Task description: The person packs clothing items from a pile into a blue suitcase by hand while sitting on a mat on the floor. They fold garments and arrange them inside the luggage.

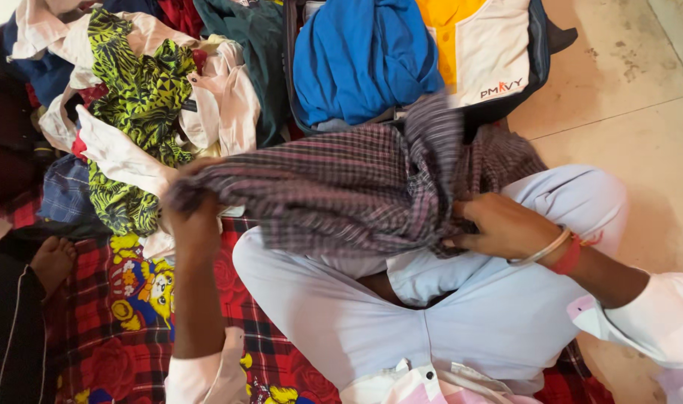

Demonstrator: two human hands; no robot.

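I hold the checked shirt (356, 187) spread above my lap: the left hand (193, 217) grips one end, the right hand (502, 224) pinches a bunched fold. It appears only partly folded, though blur hides detail. It is dark plaid, creased and sagging, near the clothes pile (147, 97).
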